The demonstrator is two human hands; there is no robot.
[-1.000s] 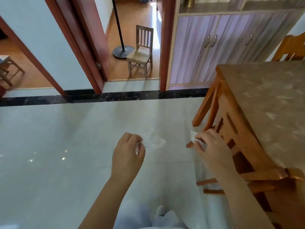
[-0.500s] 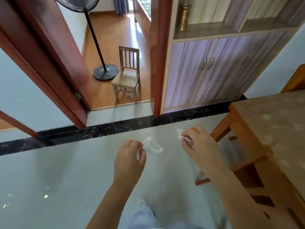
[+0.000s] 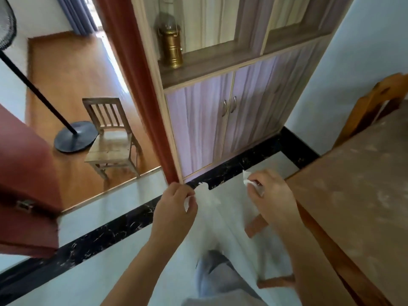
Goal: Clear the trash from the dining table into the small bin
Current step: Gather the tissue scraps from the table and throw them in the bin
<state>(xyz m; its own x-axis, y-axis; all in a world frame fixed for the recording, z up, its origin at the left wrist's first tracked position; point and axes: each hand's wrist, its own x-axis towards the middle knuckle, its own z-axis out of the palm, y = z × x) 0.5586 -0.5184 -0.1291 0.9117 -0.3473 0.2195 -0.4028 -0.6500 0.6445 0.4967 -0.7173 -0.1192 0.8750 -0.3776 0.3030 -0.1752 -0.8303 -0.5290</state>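
Your left hand (image 3: 174, 206) and right hand (image 3: 272, 193) each pinch the rim of a thin, translucent plastic bag (image 3: 223, 221), left of the mottled brown table (image 3: 364, 184).

Colours as I see them. Counter (image 3: 353, 195) top is mottled brown with pale flecks, and its frame is orange wood. Plastic film (image 3: 220, 228) is translucent white. Floor tiles (image 3: 114, 208) are pale grey-white, crossed by a black border strip (image 3: 106, 237) with white veining. Cabinet doors (image 3: 198, 129) are lilac with vertical streaks and beige trim. Lantern (image 3: 172, 47) is brass-gold. Door frame (image 3: 136, 85) is red-brown. Next room: orange wood floor (image 3: 66, 85), tan slatted chair (image 3: 110, 138), black fan stand (image 3: 75, 135), blue-grey curtain (image 3: 79, 14). Wall (image 3: 353, 62) is pale blue-white.
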